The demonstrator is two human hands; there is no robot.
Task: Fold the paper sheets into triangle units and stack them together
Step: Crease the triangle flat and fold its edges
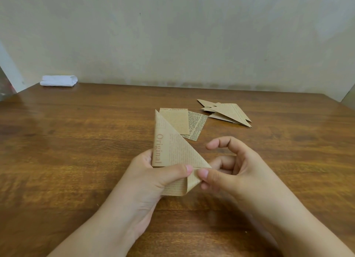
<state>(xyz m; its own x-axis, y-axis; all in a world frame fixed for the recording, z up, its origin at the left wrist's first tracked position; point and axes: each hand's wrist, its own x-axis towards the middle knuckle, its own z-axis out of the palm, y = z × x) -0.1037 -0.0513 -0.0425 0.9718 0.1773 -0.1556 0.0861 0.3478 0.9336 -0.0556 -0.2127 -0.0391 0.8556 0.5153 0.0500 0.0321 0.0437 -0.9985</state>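
sheet: a brown newsprint sheet (172, 151) is held up just above the bench, already folded into a tall triangle with "Original" printed along its left edge; the bottom flap is curled over, not creased flat yet

left hand: the left hand (153, 178) is wrapped round the lower left of the sheet, thumb pressed across the front near the bottom edge, so it's grasping the sheet

right hand: the right hand (228, 172) pinches the curled bottom right corner between thumb and a finger; the index finger is arched up and touches nothing

flat sheets: two unfolded sheets (184, 122) are lying on the bench right behind the held one, overlapped, the right one with darker print

stack: a loose pile of finished triangle units (228, 112) is seen further back and to the right, apart from the flat sheets, points sticking out in different directions

bench: dark wood grain bench (76, 151), pushed against a pale wall

cloth: a white folded thing (58, 81), cloth or tissue (can't be told which), is parked at the far left corner, well away from everything
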